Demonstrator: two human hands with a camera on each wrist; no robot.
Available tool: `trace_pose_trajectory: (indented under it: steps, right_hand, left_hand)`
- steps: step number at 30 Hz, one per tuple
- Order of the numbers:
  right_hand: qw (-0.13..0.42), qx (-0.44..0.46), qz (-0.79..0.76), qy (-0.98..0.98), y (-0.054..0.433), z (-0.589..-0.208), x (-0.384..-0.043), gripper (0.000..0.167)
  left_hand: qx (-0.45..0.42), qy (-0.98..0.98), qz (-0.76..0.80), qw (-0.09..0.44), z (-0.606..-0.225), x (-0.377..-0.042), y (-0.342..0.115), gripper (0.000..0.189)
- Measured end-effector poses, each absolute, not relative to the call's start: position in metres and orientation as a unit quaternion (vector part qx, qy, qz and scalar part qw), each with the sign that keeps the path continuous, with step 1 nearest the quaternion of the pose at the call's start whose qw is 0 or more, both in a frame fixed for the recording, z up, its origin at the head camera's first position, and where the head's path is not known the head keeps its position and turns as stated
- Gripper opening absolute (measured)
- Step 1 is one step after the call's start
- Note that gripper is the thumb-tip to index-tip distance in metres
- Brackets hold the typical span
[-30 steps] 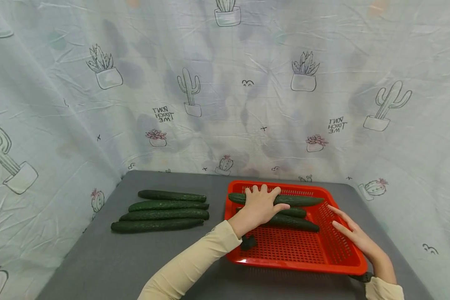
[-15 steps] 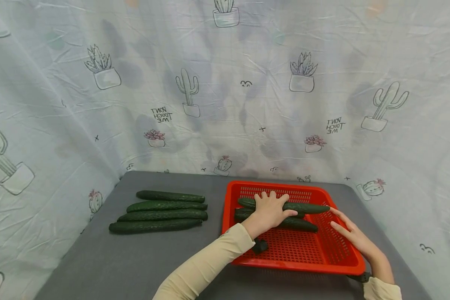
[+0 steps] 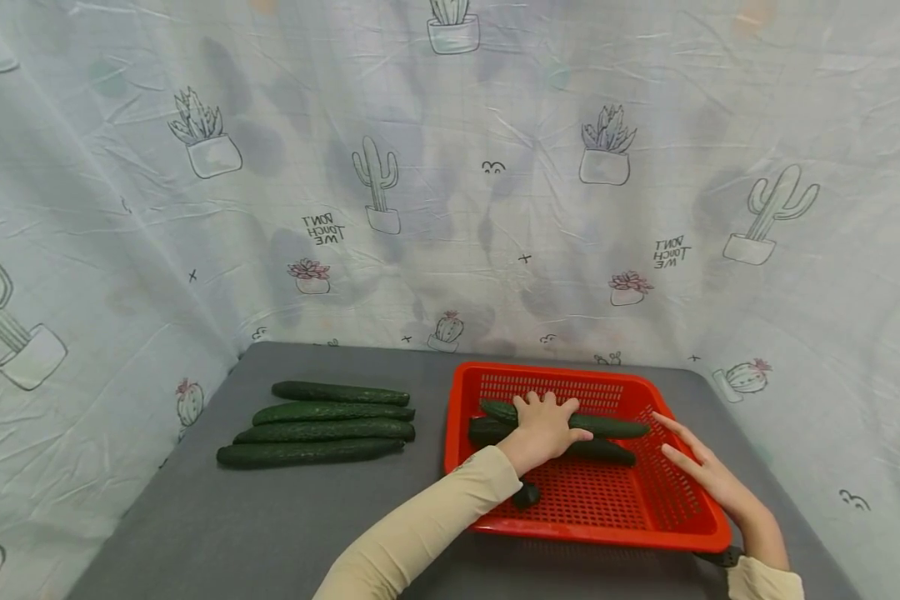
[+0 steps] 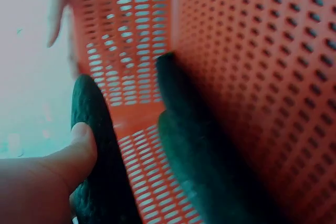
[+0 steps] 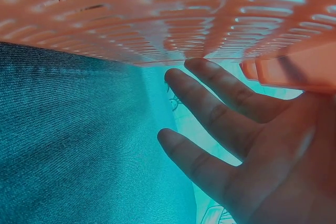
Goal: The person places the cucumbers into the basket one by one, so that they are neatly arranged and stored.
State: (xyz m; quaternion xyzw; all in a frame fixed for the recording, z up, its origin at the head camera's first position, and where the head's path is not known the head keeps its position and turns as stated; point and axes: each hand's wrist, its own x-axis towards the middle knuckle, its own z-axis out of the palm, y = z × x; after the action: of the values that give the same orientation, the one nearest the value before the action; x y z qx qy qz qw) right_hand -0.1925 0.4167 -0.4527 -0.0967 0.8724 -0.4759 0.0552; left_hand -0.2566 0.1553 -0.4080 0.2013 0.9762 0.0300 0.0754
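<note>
Inside the red basket [image 3: 607, 533], the left hand [image 3: 542, 429] curls its fingers around one cucumber [image 3: 615, 427] near two others [image 3: 603, 452], while the right hand [image 3: 708, 469] spreads extended fingers at the right-hand wall, four more cucumbers [image 3: 322, 430] lying on the grey surface [image 3: 195, 533] before cactus-printed cloth [image 3: 450, 208].

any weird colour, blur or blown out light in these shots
Head view: even light, the row of four cucumbers fairly crisp; left wrist view: blown out along the left side, the fingers at upper left blurred, the held cucumber too dark to show much skin texture; right wrist view: strong cyan cast, the right hand in shade.
</note>
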Motion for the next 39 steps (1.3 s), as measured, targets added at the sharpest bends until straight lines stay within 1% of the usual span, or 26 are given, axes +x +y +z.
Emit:
trace_pose_trajectory:
  steps: [7,13,21,26,31,35,39]
  right_hand:
    - [0.075,-0.093,-0.513,0.850,0.418,-0.451,-0.192,0.053]
    - [0.057,-0.093,-0.478,0.872,0.418,-0.451,-0.192,0.052]
    - [0.054,-0.087,-0.458,0.883,0.417,-0.450,-0.190,0.053]
    - [0.053,-0.084,-0.445,0.890,0.416,-0.449,-0.189,0.053]
    - [0.062,-0.082,-0.468,0.878,0.414,-0.449,-0.189,0.053]
    - [0.065,-0.082,-0.479,0.872,0.413,-0.449,-0.189,0.053]
    - [0.062,-0.082,-0.469,0.877,0.412,-0.449,-0.190,0.053]
  left_hand:
    - [0.216,0.973,0.009,0.081,-0.422,-0.256,0.158,0.059]
    - [0.228,0.970,-0.016,0.079,-0.433,-0.258,0.159,0.058]
    - [0.240,0.968,-0.019,0.069,-0.433,-0.255,0.158,0.059]
    - [0.252,0.965,-0.022,0.070,-0.433,-0.255,0.156,0.062]
    - [0.263,0.963,-0.027,0.058,-0.436,-0.254,0.153,0.065]
    - [0.276,0.960,-0.036,0.045,-0.437,-0.255,0.150,0.072]
    - [0.287,0.956,-0.040,0.045,-0.437,-0.255,0.148,0.078]
